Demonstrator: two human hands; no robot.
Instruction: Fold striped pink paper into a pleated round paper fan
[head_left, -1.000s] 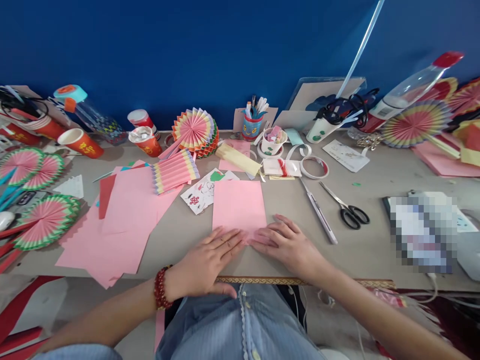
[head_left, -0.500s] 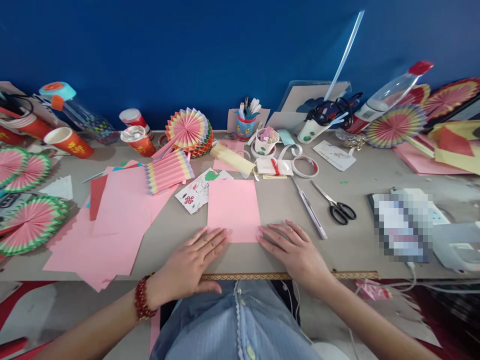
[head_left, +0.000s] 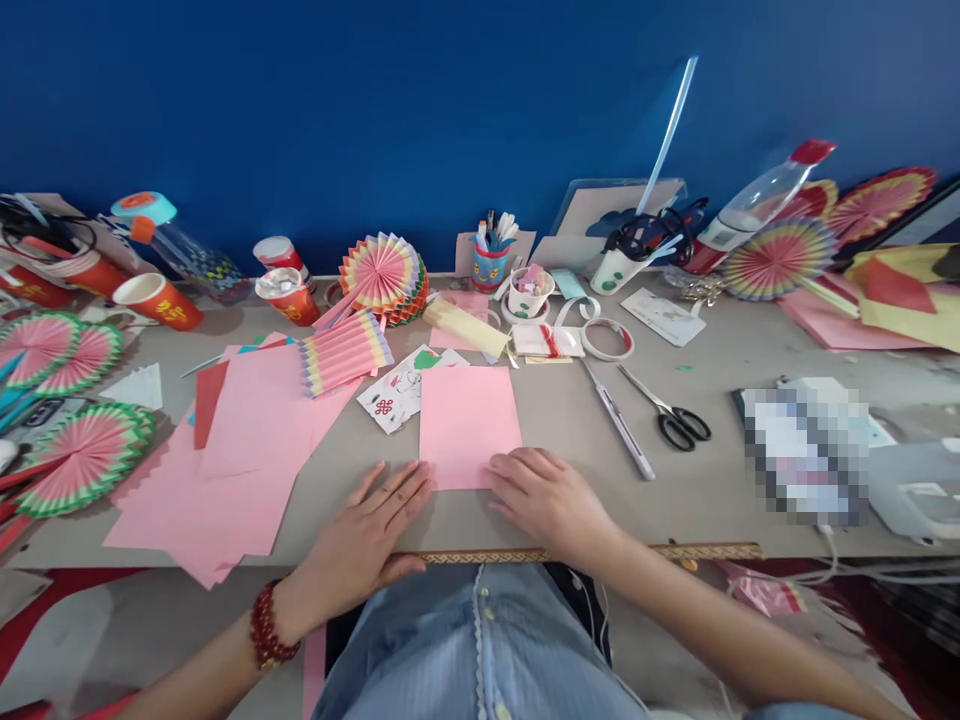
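Head camera: a person works both bare hands at a single pink sheet point(head_left: 470, 425) lying flat on a cluttered gray table point(head_left: 712, 505). Green-edged pleated fans point(head_left: 86, 460) crowd the far left of the pink sheet, with a red paper cup point(head_left: 169, 303) beyond them and loose pink paper point(head_left: 244, 490) overlapping nearer to it. A pleated strip point(head_left: 345, 355) sits on that pile, left of and beyond the pink sheet, in front of a round pleated fan point(head_left: 380, 272). The left hand point(head_left: 367, 530), a red beaded bracelet point(head_left: 268, 627) at its wrist, is spread open and grips nothing, fingertips touching the sheet's near left corner. A printed card point(head_left: 390, 395) lies just beside the sheet's far left corner. The right hand point(head_left: 551, 508) is half open, fingers together and slightly bent, resting over the sheet's near right corner rather than clasped on it. Right of the pink sheet, a tape roll point(head_left: 609, 340) lies beyond a slim cutter point(head_left: 621, 420) and black-handled scissors point(head_left: 679, 427); a red-capped bottle point(head_left: 761, 205) leans farther back, and a pixelated object point(head_left: 806, 455) rests well apart at far right.
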